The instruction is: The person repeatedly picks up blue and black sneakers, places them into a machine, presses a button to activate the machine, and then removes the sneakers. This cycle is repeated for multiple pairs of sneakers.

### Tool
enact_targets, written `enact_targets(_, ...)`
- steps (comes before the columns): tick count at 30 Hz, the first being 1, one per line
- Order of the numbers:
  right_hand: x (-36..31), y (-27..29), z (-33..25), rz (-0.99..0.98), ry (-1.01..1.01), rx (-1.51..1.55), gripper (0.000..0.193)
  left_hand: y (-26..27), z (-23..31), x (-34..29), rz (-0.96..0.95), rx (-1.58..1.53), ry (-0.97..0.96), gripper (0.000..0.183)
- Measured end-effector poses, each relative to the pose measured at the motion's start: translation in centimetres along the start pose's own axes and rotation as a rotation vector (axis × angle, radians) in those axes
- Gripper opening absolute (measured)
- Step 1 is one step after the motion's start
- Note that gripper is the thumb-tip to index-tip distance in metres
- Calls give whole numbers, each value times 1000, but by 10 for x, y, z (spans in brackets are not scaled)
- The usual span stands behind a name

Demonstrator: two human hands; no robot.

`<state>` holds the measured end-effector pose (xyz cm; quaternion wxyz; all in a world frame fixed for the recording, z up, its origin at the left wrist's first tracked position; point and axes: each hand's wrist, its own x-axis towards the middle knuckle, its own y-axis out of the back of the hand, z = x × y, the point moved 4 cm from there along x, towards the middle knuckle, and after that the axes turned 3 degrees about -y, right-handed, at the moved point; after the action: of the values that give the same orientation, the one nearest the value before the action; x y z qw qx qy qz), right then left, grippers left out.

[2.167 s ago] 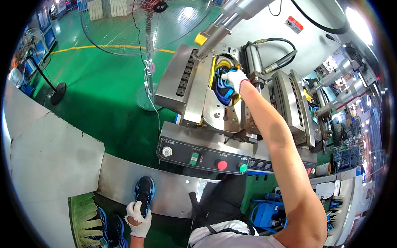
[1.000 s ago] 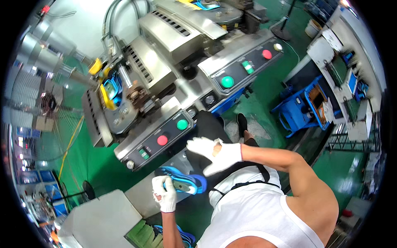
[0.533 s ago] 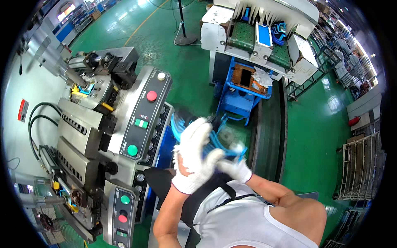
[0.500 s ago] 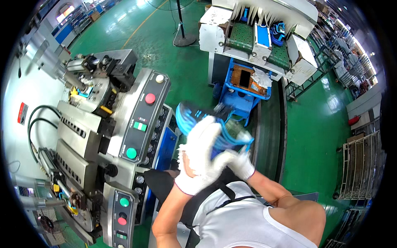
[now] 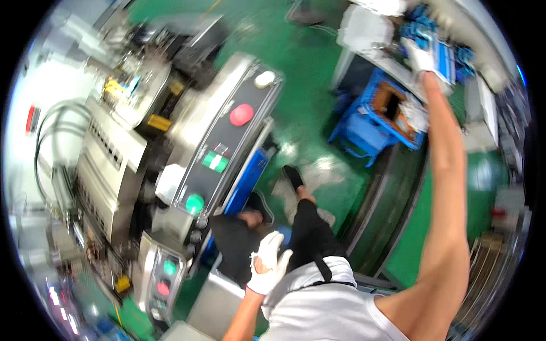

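My left hand [image 5: 267, 264], in a white knit glove, is above my lap with fingers stretched out, thumb apart and nothing in it. My right arm reaches far out to the upper right. At its end my gloved right hand [image 5: 421, 58] is against a blue shoe [image 5: 418, 29] on the belt machine. Motion blur hides how its fingers lie on the shoe. Another blue shoe [image 5: 464, 58] is on the belt to the right, past a bright blue strip [image 5: 446, 62].
At my left stands a metal press with a sloping control panel [image 5: 227, 136] of red, green and white buttons. A blue cart [image 5: 364, 128] with a brown tray holds a dark flat object and crumpled white material. Dark rails [image 5: 392, 199] run along the green floor.
Both hands held a blue shoe before me; now they are apart. The right has swung out to the belt machine, the left has dropped towards my lap. The view has turned.
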<state>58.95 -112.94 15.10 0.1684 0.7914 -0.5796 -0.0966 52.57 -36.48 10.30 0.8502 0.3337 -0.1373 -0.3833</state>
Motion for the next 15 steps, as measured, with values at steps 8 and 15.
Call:
enact_targets(8, 25, 24, 45, 92, 121, -688, 75, 25, -25, -83, 267, -6, 349, 38)
enact_targets(15, -274, -96, 75, -543, 404, -805, 68, 51, -53, -228, 610, -4, 650, 32)
